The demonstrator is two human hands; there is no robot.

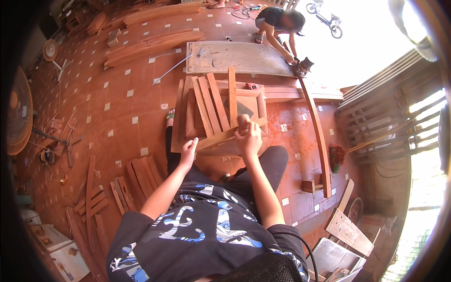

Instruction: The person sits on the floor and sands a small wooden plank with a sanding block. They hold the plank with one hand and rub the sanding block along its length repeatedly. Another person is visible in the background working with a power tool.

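A narrow wooden strip lies slantwise before me across the near side of a framed wooden panel. My left hand is closed around its left end. Toward the strip's right end, my right hand grips a small brown block, pressed against or just above the wood; its exact kind is unclear. Beyond my hands, several loose wooden slats lie side by side on the panel, pointing away from me. A dark flat piece and a red tape measure also rest there.
Ahead, a co-worker crouches, working a power tool at a long board. A long plank stretches along my right, near a broom. Wood pieces lie on the left floor, with a fan beyond.
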